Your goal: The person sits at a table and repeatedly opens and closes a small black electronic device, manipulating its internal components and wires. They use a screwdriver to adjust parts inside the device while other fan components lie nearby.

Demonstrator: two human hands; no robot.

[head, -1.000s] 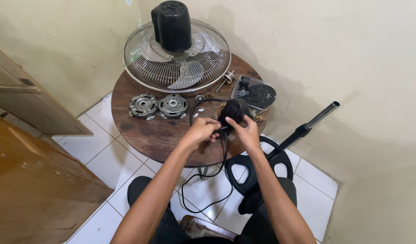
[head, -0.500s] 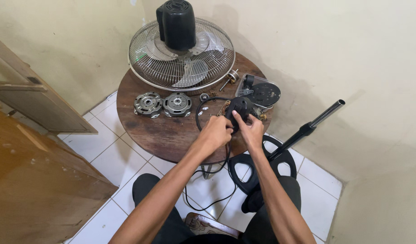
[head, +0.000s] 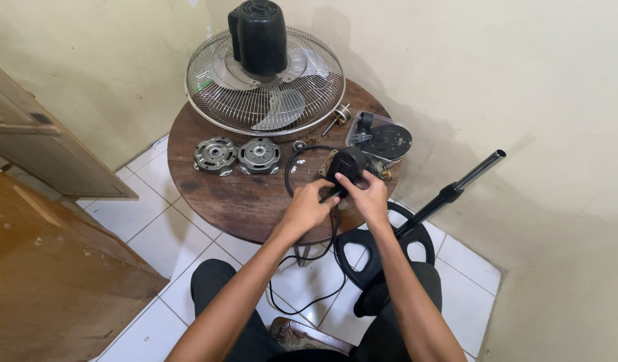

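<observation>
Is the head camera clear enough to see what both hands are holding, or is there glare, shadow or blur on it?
Head view: even, soft light, no glare, sharp focus; slight wide-angle bending at the edges. The left hand and right hand hold a small black part, whose dark surface hides detail; the fan grille casts a soft wall shadow.

Place: I take this for a room corner in a home, used for repair work.
Floor: white tiles [head: 138,231].
Walls: plain cream plaster [head: 523,67].
Furniture: round wooden table [head: 221,198], wooden door [head: 40,144].
Work: fan grille [head: 215,100], two motor halves [head: 238,155], fan stand [head: 450,194].
</observation>
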